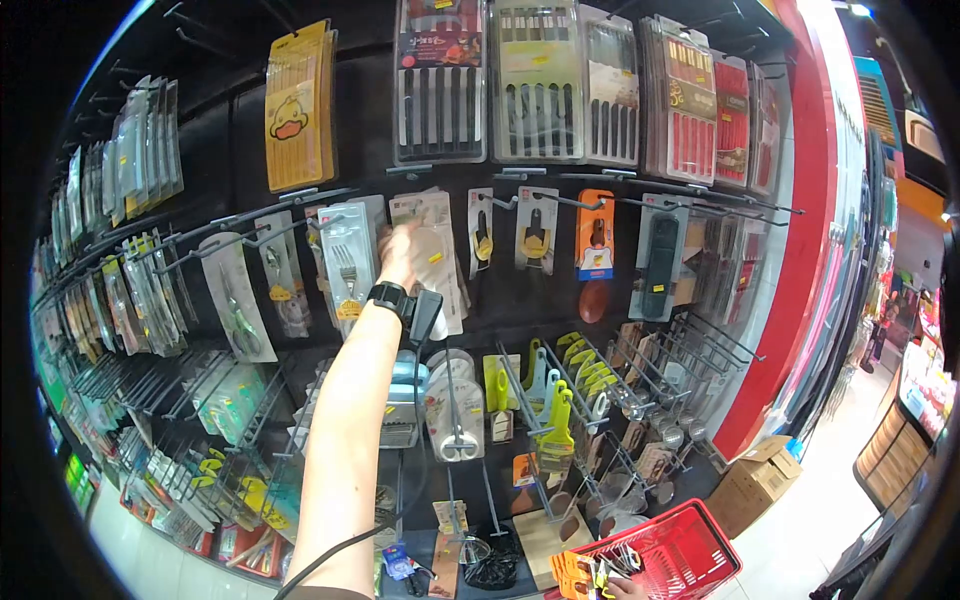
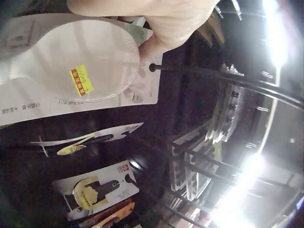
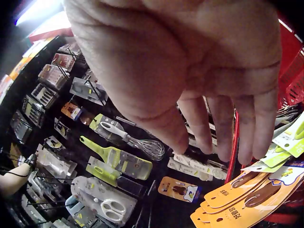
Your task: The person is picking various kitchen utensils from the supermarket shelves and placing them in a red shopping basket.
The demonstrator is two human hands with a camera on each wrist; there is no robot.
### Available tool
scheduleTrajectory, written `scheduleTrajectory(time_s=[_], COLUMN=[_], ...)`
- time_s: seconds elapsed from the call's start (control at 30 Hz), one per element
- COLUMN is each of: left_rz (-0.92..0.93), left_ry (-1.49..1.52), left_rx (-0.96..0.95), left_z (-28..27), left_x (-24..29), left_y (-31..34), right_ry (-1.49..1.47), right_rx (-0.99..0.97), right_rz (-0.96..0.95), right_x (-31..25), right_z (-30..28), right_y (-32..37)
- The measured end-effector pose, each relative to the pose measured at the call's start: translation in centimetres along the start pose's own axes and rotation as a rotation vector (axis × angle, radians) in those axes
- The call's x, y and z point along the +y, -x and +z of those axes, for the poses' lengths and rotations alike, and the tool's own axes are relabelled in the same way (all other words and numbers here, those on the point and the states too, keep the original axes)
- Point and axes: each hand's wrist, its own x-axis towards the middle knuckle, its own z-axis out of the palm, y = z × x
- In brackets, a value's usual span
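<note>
The left hand pinches the backing card of a white paddle on a hook; likely light, smooth and stiff, best held by the card's edge. The right hand, fingers extended, is near orange packages.

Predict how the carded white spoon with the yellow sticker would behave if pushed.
Pushed, the white spoon would probably swing, not roll, since its card hangs from a rod. The thin, flat card may flex a little. The spoon's broad, smooth bowl looks rigid, so it should hold its shape.
</note>
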Motion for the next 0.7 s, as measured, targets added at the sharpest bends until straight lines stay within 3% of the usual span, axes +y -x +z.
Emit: scheduleTrajectory(time_s=[0.2, 0.27, 0.37, 0.47, 0.57, 0.67, 0.7], left_rz=[-0.005, -0.040, -0.048, 0.023, 0.094, 0.089, 0.189], left_ry=[0.017, 0.063, 0.105, 0.080, 0.068, 0.101, -0.028], left_rx=[-0.046, -0.111, -0.170, -0.130, -0.098, -0.096, -0.064], left_z=[-0.7, -1.0, -1.7, -0.6, -0.2, 0.9, 1.2], left_x=[-0.4, -0.6, -2.0, -0.9, -0.5, 1.0, 1.3], left_y=[-2.0, -2.8, -5.5, -3.5, -2.6, 0.0, 0.5], right_ry=[-0.004, -0.062, 0.044, 0.147, 0.079, 0.187, -0.129], right_rx=[0.046, 0.068, 0.019, 0.097, 0.099, 0.063, -0.019], right_rz=[0.006, 0.047, 0.058, -0.039, 0.000, 0.083, 0.178], right_x=[-0.5, -3.3, -13.0, -14.2, -15.6, -11.8, -11.2], right_z=[0.6, 0.9, 0.2, 0.9, 1.2, 1.8, 2.4], right_y=[0.3, 0.7, 2.0, 2.4, 2.7, 2.2, 1.7])
